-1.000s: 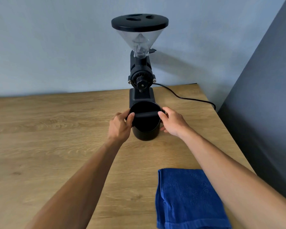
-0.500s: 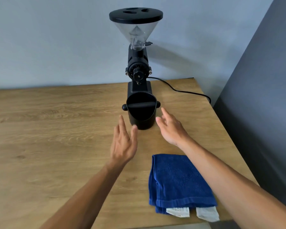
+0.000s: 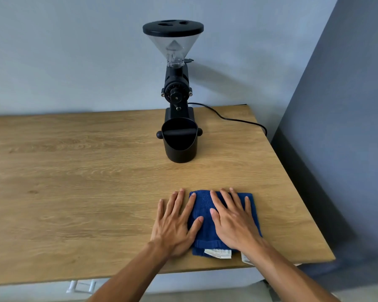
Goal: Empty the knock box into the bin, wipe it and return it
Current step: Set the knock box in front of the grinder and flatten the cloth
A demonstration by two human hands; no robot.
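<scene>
The black knock box [image 3: 180, 147] stands upright on the wooden table [image 3: 74, 182], right in front of the grinder, its bar across the top. Nothing touches it. Well nearer to me lies a folded blue cloth [image 3: 203, 211] with white labels at its near edge. My left hand [image 3: 176, 223] rests flat, fingers spread, partly on the table and partly on the cloth's left edge. My right hand [image 3: 232, 221] lies flat on the cloth, fingers apart. Neither hand grips anything.
A black coffee grinder [image 3: 176, 92] with a clear hopper stands behind the knock box against the pale wall. Its black cable [image 3: 234, 119] runs right, off the table's edge. A dark grey wall [image 3: 347, 149] flanks the table's right side. No bin is in view.
Both hands let go of the knock box, drew back toward me and came down flat on the blue cloth. The view has pulled back from the table.
</scene>
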